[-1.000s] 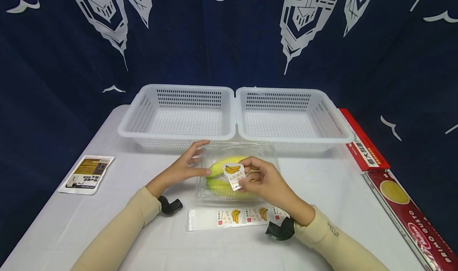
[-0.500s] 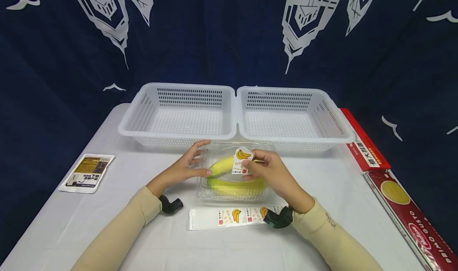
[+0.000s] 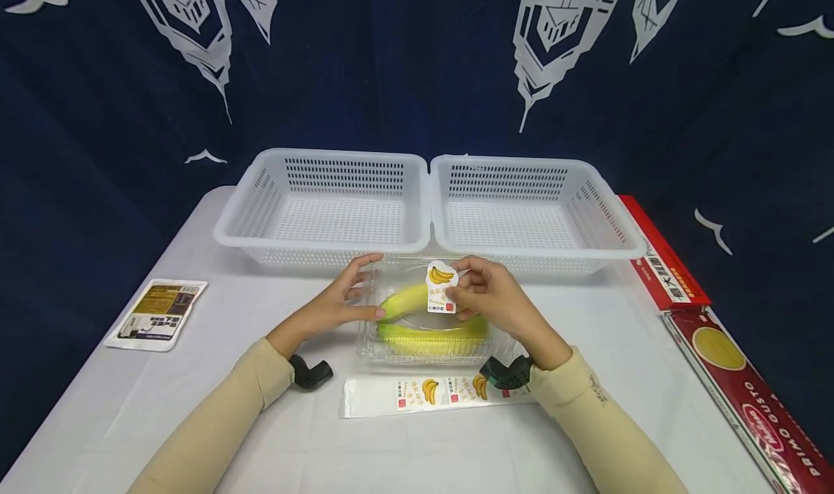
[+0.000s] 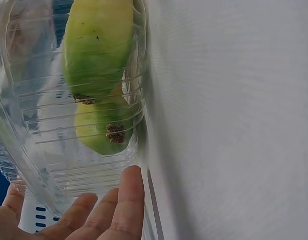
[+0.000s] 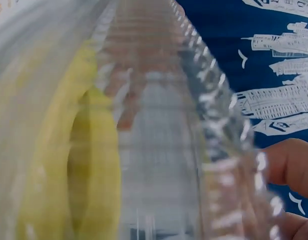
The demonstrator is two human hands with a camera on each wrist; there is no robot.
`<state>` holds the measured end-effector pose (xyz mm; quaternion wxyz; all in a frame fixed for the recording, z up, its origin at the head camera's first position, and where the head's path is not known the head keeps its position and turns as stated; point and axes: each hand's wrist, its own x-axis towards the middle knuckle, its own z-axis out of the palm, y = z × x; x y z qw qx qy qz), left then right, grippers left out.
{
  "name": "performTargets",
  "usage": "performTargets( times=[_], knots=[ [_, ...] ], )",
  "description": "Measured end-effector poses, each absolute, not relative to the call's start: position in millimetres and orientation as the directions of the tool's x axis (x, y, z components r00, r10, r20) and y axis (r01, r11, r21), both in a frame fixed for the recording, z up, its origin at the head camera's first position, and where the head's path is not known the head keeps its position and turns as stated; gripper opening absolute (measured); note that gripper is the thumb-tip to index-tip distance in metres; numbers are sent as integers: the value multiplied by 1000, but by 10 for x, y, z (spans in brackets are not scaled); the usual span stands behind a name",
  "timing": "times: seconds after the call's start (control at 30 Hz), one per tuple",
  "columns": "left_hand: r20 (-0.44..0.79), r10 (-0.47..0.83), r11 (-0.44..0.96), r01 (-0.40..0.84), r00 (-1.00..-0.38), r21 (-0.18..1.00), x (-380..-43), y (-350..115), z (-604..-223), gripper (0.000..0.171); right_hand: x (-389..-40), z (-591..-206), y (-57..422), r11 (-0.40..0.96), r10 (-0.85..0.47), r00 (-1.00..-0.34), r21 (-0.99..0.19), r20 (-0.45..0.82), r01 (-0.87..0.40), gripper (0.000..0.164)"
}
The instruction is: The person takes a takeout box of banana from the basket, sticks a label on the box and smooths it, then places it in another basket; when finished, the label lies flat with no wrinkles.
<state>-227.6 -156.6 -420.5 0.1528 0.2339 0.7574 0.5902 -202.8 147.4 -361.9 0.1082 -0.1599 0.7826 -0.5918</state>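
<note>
I'm apparently aligning the label (image 3: 442, 288), right hand (image 3: 487, 292) pinching it, left hand (image 3: 331, 307) uncurled at the box (image 3: 423, 358). I'm judging pressing next.

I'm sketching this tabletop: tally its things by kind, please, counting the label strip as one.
White perforated baskets: 2
Clear clamshell: 1
Bananas: 2
Held banana label: 1
Label strip: 1
Printed pouch: 1
Red printed boxes: 2
Total: 10

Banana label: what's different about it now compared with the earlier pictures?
The right hand has moved the label toward the white baskets and slightly right, turning it straighter, still pinched. The left hand stays at the left of the clear box; the bananas stay inside.
</note>
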Motion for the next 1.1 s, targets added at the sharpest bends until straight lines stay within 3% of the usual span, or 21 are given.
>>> performTargets(
  times=[0.27, 0.5, 1.1],
  knots=[
    [34, 530, 188, 157, -847, 970, -2268, -1565, -4204, 101, -2074, -3662, 1505, 292, -369, -929, -947, 14, -131, 43],
    [31, 529, 193, 156, -848, 969, -2260, -1556, -4199, 101, -2076, -3701, 1492, 410, -327, -945, -898, 18, -159, 50],
    [16, 537, 195, 143, -844, 970, -2258, -1559, -4202, 101, -2040, -3742, 1412, 543, -279, -953, -798, 121, -261, 47]
  ],
)
